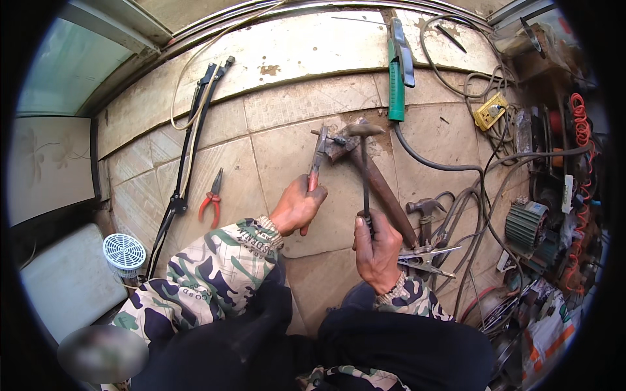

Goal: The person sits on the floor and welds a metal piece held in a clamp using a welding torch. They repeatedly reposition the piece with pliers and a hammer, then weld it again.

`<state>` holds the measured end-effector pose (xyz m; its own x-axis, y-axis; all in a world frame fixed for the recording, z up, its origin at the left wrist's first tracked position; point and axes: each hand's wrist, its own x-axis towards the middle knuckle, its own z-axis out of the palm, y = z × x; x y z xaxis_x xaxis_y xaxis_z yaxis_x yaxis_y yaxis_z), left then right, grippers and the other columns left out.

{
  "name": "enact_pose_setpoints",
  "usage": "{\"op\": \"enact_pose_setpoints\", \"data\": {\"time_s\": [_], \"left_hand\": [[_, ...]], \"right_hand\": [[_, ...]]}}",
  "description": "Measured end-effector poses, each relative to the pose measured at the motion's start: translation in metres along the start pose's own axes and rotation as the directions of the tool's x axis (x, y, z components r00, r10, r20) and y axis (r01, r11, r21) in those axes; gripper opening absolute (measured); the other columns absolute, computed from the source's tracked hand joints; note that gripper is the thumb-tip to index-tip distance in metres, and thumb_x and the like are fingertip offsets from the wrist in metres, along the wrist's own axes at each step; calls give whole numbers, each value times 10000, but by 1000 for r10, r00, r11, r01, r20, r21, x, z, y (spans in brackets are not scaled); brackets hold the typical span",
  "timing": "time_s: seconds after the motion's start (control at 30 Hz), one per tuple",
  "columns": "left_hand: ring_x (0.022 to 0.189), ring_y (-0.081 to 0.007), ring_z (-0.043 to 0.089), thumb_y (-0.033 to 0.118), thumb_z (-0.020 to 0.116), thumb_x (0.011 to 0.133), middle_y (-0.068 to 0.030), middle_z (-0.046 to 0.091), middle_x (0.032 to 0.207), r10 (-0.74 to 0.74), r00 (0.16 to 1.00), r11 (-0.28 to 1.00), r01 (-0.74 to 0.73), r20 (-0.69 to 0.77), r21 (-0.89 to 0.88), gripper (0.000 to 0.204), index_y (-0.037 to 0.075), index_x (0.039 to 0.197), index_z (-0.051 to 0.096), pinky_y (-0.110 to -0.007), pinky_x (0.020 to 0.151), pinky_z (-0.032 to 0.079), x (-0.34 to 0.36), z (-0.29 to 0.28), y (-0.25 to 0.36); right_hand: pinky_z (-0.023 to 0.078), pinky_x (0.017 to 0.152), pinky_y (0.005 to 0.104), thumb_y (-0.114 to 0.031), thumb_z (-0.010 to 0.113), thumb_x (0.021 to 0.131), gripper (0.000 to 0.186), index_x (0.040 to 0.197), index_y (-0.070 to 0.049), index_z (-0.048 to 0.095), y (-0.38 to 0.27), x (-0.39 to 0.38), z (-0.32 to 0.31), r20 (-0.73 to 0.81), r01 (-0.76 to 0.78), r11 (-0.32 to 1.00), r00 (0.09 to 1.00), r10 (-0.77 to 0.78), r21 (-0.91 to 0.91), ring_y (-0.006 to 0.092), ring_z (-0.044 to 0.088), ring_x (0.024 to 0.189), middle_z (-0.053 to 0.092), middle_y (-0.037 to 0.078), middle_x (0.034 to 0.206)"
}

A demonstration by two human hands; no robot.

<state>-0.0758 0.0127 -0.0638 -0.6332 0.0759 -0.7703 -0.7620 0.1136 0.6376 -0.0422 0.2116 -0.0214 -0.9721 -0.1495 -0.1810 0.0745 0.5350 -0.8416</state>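
Note:
My left hand [297, 207] is closed round the red handles of a pair of pliers [317, 159]. Their jaws, pointing away from me, grip a small dark metal rod [336, 139]. My right hand [378, 251] is wrapped round the handle of a hammer [364, 163] with a thin dark shaft. The hammer's head is just right of the rod; whether they touch I cannot tell. Beneath them lies a brown, rusty sledgehammer-like tool [383, 194], its thick handle slanting toward my right hand and its block-shaped end under the rod.
Red-handled needle-nose pliers [212, 199] and a black jointed metal arm [189, 150] lie left. A green electrode holder [396, 88] is ahead. Rightward are a claw hammer [426, 212], a metal clamp [427, 262], tangled cables [481, 176], a yellow socket box [490, 112] and a green motor [527, 225].

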Motion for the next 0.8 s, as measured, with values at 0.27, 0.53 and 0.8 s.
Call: {"op": "enact_pose_setpoints", "data": {"time_s": [0.27,0.53,0.8], "left_hand": [[402,-178,473,301,546,945,-69,493,627,21,999,998,-20,-24,63,307,3,932,473,-353,357,392,-1,0,2],[394,-186,470,289,534,929,-75,489,616,-6,1000,999,7,-20,53,293,4,931,467,-358,340,379,-2,2,5],[393,-181,459,278,536,923,-68,479,619,10,999,1000,-9,-37,7,283,4,947,469,-357,340,387,0,3,-1]], "right_hand": [[459,566,430,-77,636,986,121,1019,37,611,1,1,-4,-11,-32,999,999,32,41,367,613,613,595,202,710],[460,575,431,-60,638,981,98,1001,29,600,-4,-1,2,-16,26,1000,1000,-26,14,376,605,620,604,209,733],[465,570,424,-51,633,973,99,1017,33,605,-5,-2,2,-19,5,1000,1000,-4,23,373,614,618,614,215,748]]}}
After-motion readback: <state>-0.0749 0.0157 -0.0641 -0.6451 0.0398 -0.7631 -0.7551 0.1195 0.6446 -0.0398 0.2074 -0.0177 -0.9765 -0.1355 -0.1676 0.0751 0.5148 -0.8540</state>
